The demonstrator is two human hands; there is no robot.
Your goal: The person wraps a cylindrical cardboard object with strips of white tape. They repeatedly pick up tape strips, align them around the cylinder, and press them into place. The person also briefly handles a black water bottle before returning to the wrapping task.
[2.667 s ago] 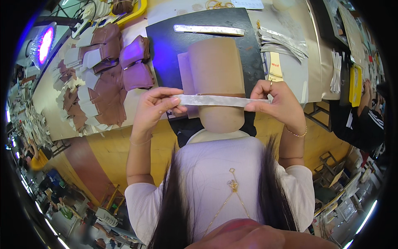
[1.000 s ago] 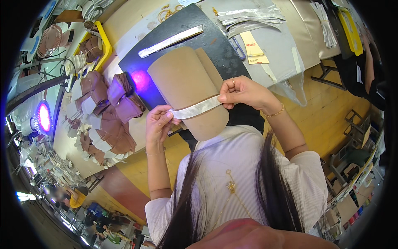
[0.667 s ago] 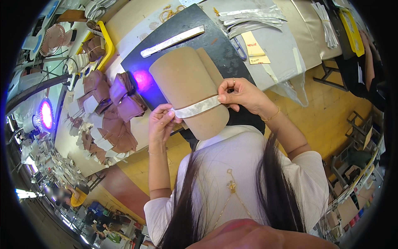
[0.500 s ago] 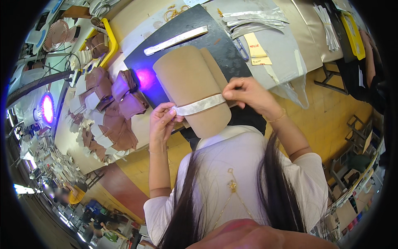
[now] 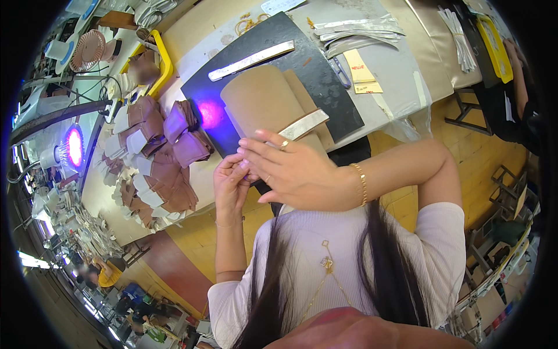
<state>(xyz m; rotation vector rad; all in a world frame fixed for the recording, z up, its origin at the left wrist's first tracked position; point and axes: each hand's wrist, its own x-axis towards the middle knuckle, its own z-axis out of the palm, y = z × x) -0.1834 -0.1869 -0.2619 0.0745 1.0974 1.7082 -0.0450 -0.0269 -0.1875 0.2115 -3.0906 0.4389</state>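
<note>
A curved tan sheet (image 5: 258,96) bulges up over the near edge of a black board (image 5: 337,99) in front of me. A whitish strip (image 5: 305,124) with a brown edge crosses its near part. My left hand (image 5: 228,183) is pinched at the strip's left end, which my right hand partly hides. Palm down, my right hand (image 5: 302,177) reaches across with its fingers stretched out, their tips over my left fingers. Another tan piece (image 5: 299,87) lies behind the curved sheet. A second whitish strip (image 5: 251,60) rests farther back on the board.
Stacks of brown pieces (image 5: 165,180) lie left, near a lit lamp (image 5: 74,146) and a yellow tray (image 5: 165,67). Grey-white strips (image 5: 360,30), a blue-handled tool (image 5: 340,74) and yellow cards (image 5: 361,70) are at the back right. A person's arm (image 5: 517,75) shows far right.
My right hand has left the strip's right end and swung left over my left hand, its fingers straightening. My left hand keeps about the same place and pinch.
</note>
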